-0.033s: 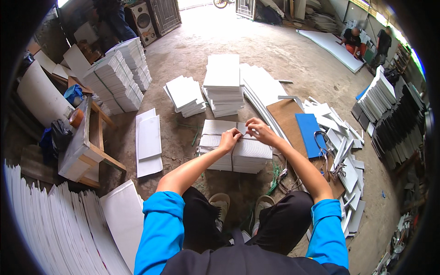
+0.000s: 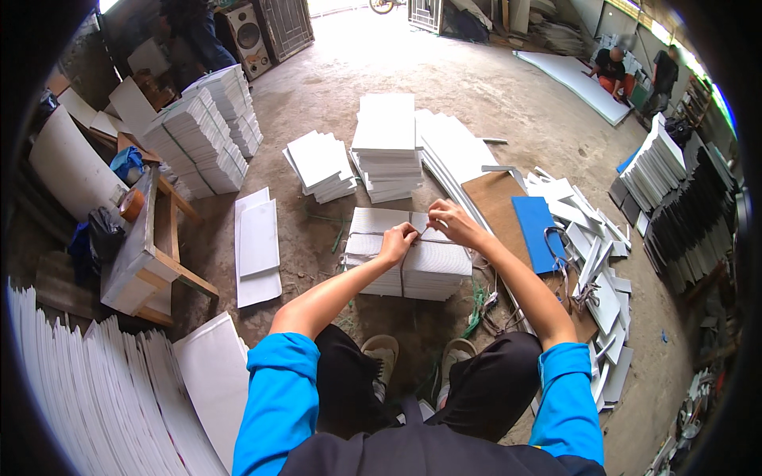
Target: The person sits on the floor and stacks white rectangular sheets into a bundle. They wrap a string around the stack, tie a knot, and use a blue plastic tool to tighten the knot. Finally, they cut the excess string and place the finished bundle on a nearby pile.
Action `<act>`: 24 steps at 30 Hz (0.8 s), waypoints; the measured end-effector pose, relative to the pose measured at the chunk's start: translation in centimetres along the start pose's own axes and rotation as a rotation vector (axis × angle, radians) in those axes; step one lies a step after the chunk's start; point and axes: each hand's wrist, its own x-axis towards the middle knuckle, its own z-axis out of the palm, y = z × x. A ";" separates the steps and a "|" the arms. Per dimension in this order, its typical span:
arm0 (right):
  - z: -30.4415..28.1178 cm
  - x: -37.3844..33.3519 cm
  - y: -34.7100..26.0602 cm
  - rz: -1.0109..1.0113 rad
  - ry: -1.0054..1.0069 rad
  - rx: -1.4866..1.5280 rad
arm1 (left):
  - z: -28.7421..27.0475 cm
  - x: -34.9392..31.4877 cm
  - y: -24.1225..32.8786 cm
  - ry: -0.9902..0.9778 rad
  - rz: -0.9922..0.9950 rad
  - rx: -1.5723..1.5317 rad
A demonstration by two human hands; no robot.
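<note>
A bundle of white corrugated sheets lies on the floor in front of my feet. A dark tie cord runs around it both ways and crosses on top. My left hand is closed on the cord at that crossing, its fingertips pinched together. Just to the right and slightly farther off, my right hand is raised a little above the top sheet. Its thumb and fingers are pinched around what looks like the cord's end, though the fingers mostly hide it.
White sheet stacks stand beyond the bundle. A blue panel and scattered white offcuts lie to the right, tangled cords nearer. A wooden bench stands left. Another person works at the far right.
My right hand has shifted very slightly, and its fingers are drawn closer together. My left hand stays on the cord. The bundle has not moved.
</note>
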 end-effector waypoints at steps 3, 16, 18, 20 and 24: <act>-0.7 2.6 0.5 -0.078 -0.087 -0.381 | -0.1 -0.1 -0.4 -0.007 -0.004 0.010; 4.3 4.1 1.0 0.067 0.515 -0.060 | 0.7 -0.2 -0.1 0.068 -0.127 -0.109; 4.7 2.9 0.8 0.122 0.406 0.353 | 0.8 -0.2 -0.1 0.076 -0.152 -0.096; 5.4 1.6 0.6 0.107 0.354 0.413 | 0.9 -0.2 0.1 0.085 -0.182 -0.070; 6.7 0.0 0.4 0.143 0.271 0.490 | 0.8 -0.1 0.5 0.098 -0.195 -0.027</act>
